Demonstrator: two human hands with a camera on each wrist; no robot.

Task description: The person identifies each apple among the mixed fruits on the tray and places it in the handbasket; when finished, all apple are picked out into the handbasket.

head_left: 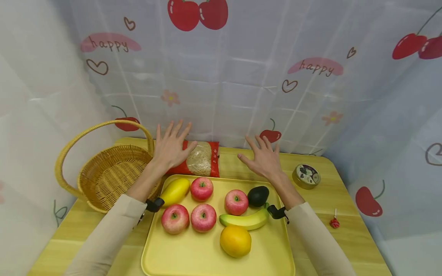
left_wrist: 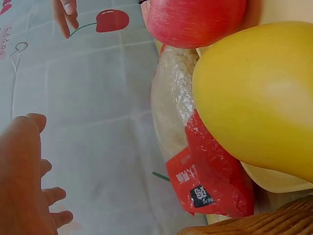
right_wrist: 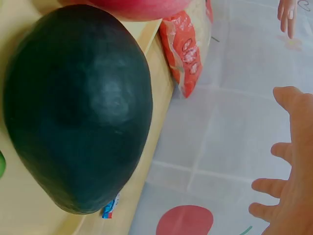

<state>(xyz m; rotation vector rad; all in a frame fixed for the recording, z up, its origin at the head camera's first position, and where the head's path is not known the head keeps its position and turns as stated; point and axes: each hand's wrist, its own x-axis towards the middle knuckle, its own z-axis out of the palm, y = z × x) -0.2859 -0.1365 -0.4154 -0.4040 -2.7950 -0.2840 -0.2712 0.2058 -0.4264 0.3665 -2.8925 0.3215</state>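
My left hand (head_left: 170,148) is spread with straight fingers and holds nothing. It overlaps a red-and-clear bag of pale flakes or grains (head_left: 202,159) at the table's back edge. To the right, my right hand (head_left: 265,161) also has its fingers spread and holds nothing, beyond a dark green avocado (head_left: 258,196). A yellow tray (head_left: 266,260) lies between the forearms. On it are a yellow mango (head_left: 176,191), several pink-red apples (head_left: 203,217), a banana (head_left: 245,222) and an orange-yellow round fruit (head_left: 236,241). The left wrist view shows the mango (left_wrist: 259,98) up close.
A wicker basket (head_left: 83,180) with a tall handle stands left of the tray. To the right are a round tin (head_left: 306,175) and a red lollipop (head_left: 334,222). A printed curtain (head_left: 221,76) hangs behind the wooden table (head_left: 317,245) and along its sides.
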